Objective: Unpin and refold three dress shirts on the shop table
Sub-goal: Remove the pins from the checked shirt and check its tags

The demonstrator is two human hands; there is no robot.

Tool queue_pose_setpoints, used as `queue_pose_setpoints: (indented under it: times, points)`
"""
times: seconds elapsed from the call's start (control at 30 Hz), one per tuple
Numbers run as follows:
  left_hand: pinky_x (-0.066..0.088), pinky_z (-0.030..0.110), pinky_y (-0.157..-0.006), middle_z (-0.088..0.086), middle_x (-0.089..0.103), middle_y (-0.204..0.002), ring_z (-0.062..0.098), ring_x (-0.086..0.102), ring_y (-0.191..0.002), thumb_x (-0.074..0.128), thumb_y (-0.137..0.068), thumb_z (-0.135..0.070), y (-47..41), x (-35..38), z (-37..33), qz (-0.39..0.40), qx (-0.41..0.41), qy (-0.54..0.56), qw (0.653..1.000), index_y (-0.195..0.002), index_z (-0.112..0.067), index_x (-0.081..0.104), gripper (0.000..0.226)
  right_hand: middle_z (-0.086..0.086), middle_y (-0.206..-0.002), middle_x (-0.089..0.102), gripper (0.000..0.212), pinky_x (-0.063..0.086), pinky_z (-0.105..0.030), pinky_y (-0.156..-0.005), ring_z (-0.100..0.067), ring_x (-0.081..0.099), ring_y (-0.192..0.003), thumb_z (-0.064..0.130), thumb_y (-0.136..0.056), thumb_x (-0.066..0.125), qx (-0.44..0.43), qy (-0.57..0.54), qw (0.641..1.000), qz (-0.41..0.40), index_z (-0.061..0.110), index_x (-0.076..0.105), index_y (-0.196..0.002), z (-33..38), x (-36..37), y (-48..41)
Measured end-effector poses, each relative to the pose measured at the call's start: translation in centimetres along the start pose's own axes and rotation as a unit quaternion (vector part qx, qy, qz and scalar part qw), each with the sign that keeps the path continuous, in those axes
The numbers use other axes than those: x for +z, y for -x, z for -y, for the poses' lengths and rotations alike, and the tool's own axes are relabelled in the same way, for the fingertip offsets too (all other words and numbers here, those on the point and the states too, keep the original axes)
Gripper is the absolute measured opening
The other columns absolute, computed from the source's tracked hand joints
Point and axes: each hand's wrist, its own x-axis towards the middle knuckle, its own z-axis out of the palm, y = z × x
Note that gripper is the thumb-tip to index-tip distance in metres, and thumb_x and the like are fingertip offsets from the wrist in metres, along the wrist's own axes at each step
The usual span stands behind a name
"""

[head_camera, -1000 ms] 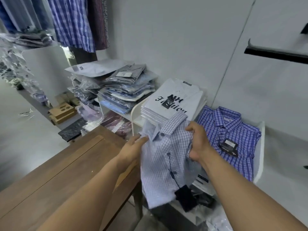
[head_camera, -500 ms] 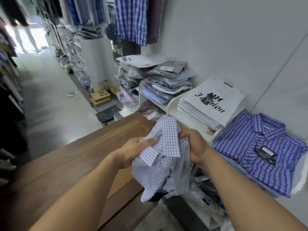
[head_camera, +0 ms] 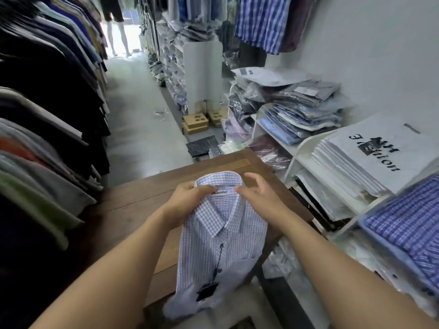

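A folded white shirt with a fine blue check (head_camera: 221, 248) hangs in front of me over the brown wooden table (head_camera: 133, 205), collar up, with a dark tag on a string near its lower front. My left hand (head_camera: 190, 203) grips the left side of the collar. My right hand (head_camera: 259, 198) holds the right side of the collar, thumb on the front and fingers spread behind. The shirt's lower edge droops past the table's near edge.
White shelves (head_camera: 306, 148) at the right hold a stack of white printed bags (head_camera: 375, 155), bagged shirts (head_camera: 301, 108) and a folded blue plaid shirt (head_camera: 408, 224). A rack of hanging clothes (head_camera: 42, 115) lines the left. Cardboard pieces (head_camera: 197, 119) lie on the aisle floor.
Both hands carried the checked shirt from the shelf side to over the table and turned it front-up. My view swung left toward the aisle.
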Motion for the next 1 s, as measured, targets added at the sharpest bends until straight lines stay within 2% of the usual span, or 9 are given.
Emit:
queue_pose_setpoints:
  times: [0.07, 0.2, 0.33, 0.47, 0.6, 0.73, 0.87, 0.93, 1.0]
  points:
    - [0.061, 0.036, -0.075, 0.014, 0.078, -0.093, 0.027, 0.076, -0.083, 0.072, -0.089, -0.018, 0.0, -0.8, -0.2, 0.001, 0.004, -0.004, 1.0, -0.102, -0.003, 0.073, 0.02, 0.011, -0.12, 0.062, 0.067, 0.053, -0.035, -0.09, -0.008, 0.061, -0.109, 0.067, -0.076, 0.073, -0.037, 0.036, 0.999, 0.018, 0.039, 0.051, -0.133, 0.6, 1.0, -1.1]
    - [0.06, 0.041, -0.083, 0.014, 0.077, -0.098, 0.029, 0.076, -0.089, 0.071, -0.09, -0.019, -0.6, -2.4, -0.7, -0.029, 0.016, 0.009, 0.999, -0.101, -0.007, 0.074, 0.016, 0.012, -0.1, 0.075, 0.015, 0.059, -0.028, -0.078, -0.006, 0.072, -0.092, 0.034, -0.087, 0.077, -0.076, 0.0, 0.996, 0.043, 0.034, 0.069, -0.1, 2.2, 2.6, -3.6]
    - [0.061, 0.04, -0.084, 0.009, 0.078, -0.095, 0.025, 0.076, -0.089, 0.068, -0.093, -0.02, -1.6, -3.6, -1.6, -0.072, 0.037, -0.019, 0.997, -0.102, -0.011, 0.074, 0.014, 0.007, -0.104, 0.075, 0.022, 0.061, -0.046, -0.085, -0.015, 0.074, -0.094, 0.024, -0.086, 0.078, -0.068, -0.058, 0.993, 0.075, 0.033, 0.068, -0.104, 3.2, 3.4, -6.7]
    - [0.062, 0.032, -0.072, 0.007, 0.078, -0.093, 0.017, 0.076, -0.081, 0.069, -0.091, -0.017, -2.7, -3.4, -3.5, -0.131, 0.069, -0.022, 0.989, -0.104, -0.011, 0.072, 0.014, -0.008, -0.114, 0.067, 0.039, 0.061, -0.051, -0.08, -0.027, 0.073, -0.091, 0.016, -0.086, 0.075, -0.079, -0.088, 0.989, 0.089, 0.039, 0.049, -0.104, 5.2, 2.8, -9.4]
    - [0.055, 0.024, -0.061, 0.004, 0.073, -0.088, 0.011, 0.072, -0.072, 0.07, -0.089, -0.012, -4.0, -2.9, -5.8, -0.179, 0.092, 0.01, 0.98, -0.105, -0.014, 0.066, 0.016, -0.004, -0.106, 0.049, 0.038, 0.048, -0.035, -0.065, -0.018, 0.052, -0.08, 0.014, -0.092, 0.06, -0.204, 0.029, 0.976, 0.067, 0.03, 0.027, -0.101, 6.6, 1.8, -11.6]
    - [0.056, 0.03, -0.064, 0.001, 0.07, -0.083, 0.011, 0.07, -0.068, 0.073, -0.086, -0.012, -5.2, -2.6, -6.8, -0.224, 0.107, 0.02, 0.968, -0.099, -0.019, 0.06, 0.02, 0.003, -0.117, 0.031, 0.029, 0.049, -0.043, -0.084, -0.015, 0.045, -0.094, -0.003, -0.087, 0.049, -0.326, 0.164, 0.93, 0.04, 0.024, 0.041, -0.097, 7.5, 1.6, -13.4]
    - [0.059, 0.031, -0.064, 0.0, 0.07, -0.081, 0.014, 0.07, -0.07, 0.074, -0.088, -0.01, -5.6, -2.3, -7.1, -0.226, 0.13, 0.012, 0.965, -0.111, -0.014, 0.056, 0.03, 0.008, -0.141, 0.028, 0.021, 0.046, -0.035, -0.091, -0.017, 0.054, -0.091, 0.018, -0.093, 0.06, -0.355, 0.216, 0.906, 0.077, 0.029, 0.061, -0.11, 7.1, 1.0, -15.1]
    - [0.058, 0.029, -0.062, -0.001, 0.071, -0.081, 0.013, 0.07, -0.071, 0.076, -0.088, -0.012, -5.6, -2.1, -7.0, -0.227, 0.137, 0.003, 0.964, -0.113, -0.013, 0.055, 0.032, 0.009, -0.145, 0.028, 0.031, 0.038, -0.024, -0.09, -0.011, 0.049, -0.088, 0.031, -0.093, 0.066, -0.349, 0.209, 0.907, 0.109, 0.029, 0.061, -0.123, 6.9, 0.7, -15.8]
    - [0.059, 0.03, -0.065, 0.0, 0.071, -0.084, 0.014, 0.07, -0.073, 0.076, -0.088, -0.013, -5.6, -1.9, -7.0, -0.229, 0.133, -0.008, 0.964, -0.116, -0.012, 0.055, 0.035, 0.005, -0.141, 0.036, 0.032, 0.04, -0.024, -0.094, -0.008, 0.048, -0.095, 0.035, -0.092, 0.069, -0.354, 0.2, 0.906, 0.118, 0.026, 0.065, -0.123, 6.8, 0.8, -16.4]
